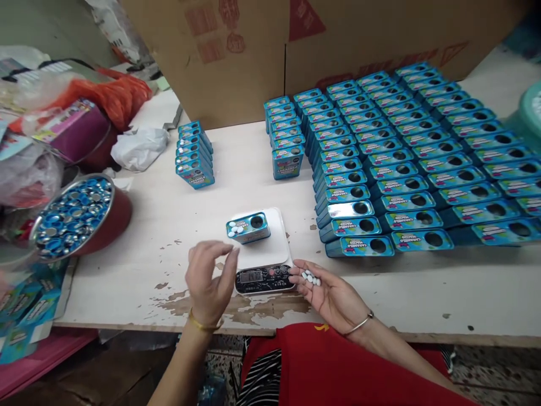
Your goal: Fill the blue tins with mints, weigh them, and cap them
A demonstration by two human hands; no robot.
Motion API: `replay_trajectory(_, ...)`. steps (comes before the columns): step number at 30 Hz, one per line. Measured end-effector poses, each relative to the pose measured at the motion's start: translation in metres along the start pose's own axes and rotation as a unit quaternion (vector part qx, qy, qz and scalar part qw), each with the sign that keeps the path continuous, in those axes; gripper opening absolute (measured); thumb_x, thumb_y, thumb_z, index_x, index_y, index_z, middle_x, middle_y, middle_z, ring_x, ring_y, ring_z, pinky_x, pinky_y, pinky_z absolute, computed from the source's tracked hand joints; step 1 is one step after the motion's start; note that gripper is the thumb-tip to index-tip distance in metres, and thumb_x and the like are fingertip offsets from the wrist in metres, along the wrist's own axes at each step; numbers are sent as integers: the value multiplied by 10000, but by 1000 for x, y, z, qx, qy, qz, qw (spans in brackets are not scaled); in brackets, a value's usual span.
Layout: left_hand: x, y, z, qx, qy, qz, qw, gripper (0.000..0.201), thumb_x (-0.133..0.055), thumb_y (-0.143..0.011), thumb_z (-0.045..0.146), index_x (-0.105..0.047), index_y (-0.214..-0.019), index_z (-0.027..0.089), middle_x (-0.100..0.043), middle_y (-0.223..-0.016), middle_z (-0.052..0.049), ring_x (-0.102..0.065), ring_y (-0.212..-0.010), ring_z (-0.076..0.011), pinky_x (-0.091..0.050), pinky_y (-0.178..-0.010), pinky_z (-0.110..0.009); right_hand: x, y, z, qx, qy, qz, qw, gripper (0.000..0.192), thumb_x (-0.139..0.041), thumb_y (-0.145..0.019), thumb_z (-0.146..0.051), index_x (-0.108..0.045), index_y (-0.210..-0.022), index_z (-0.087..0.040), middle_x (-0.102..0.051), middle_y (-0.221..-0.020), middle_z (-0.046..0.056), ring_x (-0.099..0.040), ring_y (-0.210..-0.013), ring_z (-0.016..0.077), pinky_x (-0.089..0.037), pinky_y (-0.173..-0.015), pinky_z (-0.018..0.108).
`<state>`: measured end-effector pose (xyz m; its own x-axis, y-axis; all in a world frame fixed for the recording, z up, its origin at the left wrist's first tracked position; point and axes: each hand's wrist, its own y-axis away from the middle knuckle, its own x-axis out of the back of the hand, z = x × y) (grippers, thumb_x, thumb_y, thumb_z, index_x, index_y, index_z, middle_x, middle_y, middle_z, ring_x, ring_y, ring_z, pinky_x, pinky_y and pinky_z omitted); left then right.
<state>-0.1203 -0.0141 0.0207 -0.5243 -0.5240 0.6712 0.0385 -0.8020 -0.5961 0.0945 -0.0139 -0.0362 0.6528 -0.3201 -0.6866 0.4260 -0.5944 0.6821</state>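
Note:
A small blue tin [248, 226] lies on the white platform of a digital scale [262, 260] in front of me, with white candies showing through its round hole. My left hand [209, 282] hovers just left of the scale, thumb and fingers pinched close together; whether a candy sits between them cannot be told. My right hand [327, 293] rests palm up to the right of the scale, cupping several white candies [310, 277] on its fingers.
Many identical blue tins [416, 163] stand in rows at the right, and smaller stacks [195, 153] sit further left. A metal bowl [74, 217] of blue lids stands at the left beside bags. A big cardboard box [296, 51] closes the back.

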Motion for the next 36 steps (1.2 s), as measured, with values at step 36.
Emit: replay_trajectory(36,-28,-6,18,-54,-106,-123,985,604,-555,-864,285,-335,-1427,279,-376,-1448,-123,-337,-1336,-330,-280,-1069,-557,-52,-12,-33,-46,-110,-87,989,365,-505,-895,-430,-635,-1036,-120,-682,-1065,118,-632,-1050,182,-447,-966,316)
